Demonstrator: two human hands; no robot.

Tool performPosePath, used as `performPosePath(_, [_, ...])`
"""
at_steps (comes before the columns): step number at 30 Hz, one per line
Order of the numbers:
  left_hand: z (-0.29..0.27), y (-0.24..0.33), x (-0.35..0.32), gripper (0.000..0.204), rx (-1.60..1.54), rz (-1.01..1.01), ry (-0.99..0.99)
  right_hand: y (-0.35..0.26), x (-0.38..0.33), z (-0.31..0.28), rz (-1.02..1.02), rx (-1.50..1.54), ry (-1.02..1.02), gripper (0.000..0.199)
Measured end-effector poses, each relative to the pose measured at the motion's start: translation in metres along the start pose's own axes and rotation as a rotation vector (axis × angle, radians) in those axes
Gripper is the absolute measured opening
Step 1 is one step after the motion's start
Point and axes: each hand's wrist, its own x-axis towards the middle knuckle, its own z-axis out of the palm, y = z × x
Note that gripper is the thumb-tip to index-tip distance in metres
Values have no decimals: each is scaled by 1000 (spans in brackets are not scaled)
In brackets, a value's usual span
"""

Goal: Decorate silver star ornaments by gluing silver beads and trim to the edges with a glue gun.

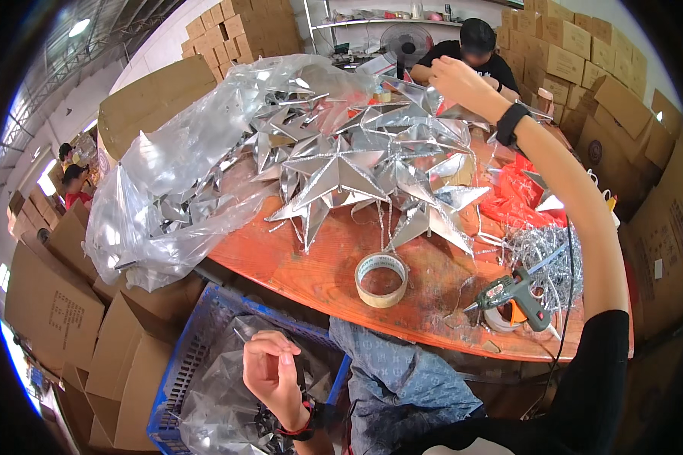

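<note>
My left grip (272,377) curls over the blue crate (180,360), right grip (461,85) near silver stars (340,171); grasping anything? I can't tell!

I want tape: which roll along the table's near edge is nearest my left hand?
The beige roll, uncovered, nearest your left hand; the pale roll farther right is partly hidden by the glue gun.

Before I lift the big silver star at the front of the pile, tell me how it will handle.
The front star is probably light: its panels look thin. Sharp folds suggest moderate stiffness. Its points might catch on neighbouring stars.
</note>
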Motion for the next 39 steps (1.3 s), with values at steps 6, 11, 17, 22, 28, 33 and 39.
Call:
performPosePath(6, [6,-9,2,6,-59,-29,1,52,-39,-38,118,141,89,12])
performPosePath(11, [13,-14,4,7,-92,-30,-35,74,-69,-58,239,291,277,14])
performPosePath(17, [26,-12,8,13,-53,-154,-102,53,-101,-119,625,625,260,31])
performPosePath(22, [23,-29,0,24,-160,-343,-96,-4,-107,-153,668,1045,83,37])
performPosePath(28, [26,-14,-5,22,-219,-350,-97,-58,-112,-176,580,1375,-89,36])
performPosePath(33, [17,-9,-5,20,-308,-394,-86,-91,-103,-168,529,1720,-227,38])
performPosePath(39, [12,-16,-5,19,-595,-454,-146,-123,-89,-173,513,1651,-374,43])
